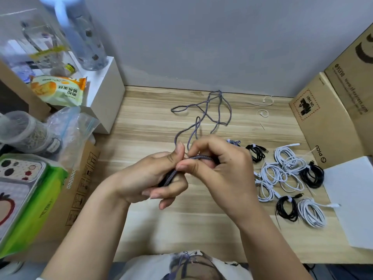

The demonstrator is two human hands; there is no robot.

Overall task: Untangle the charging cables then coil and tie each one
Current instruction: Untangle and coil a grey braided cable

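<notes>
Hands meet over the wooden desk [153, 122]: the left hand [149, 176] grips a bundle of grey braided cable [201, 110], and the right hand [220, 164] pinches the same bundle. Its loose end trails across the desk towards the wall. Tied cable coils [290, 178] lie to the right.

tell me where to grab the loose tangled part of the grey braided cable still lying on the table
Take the grey braided cable at its open single strand on the left loop, coming from above on the wall side. That strand lies flat and apart, while the far bunch is crossed over itself. Both the left hand and right hand already hold the coiled end.
</notes>
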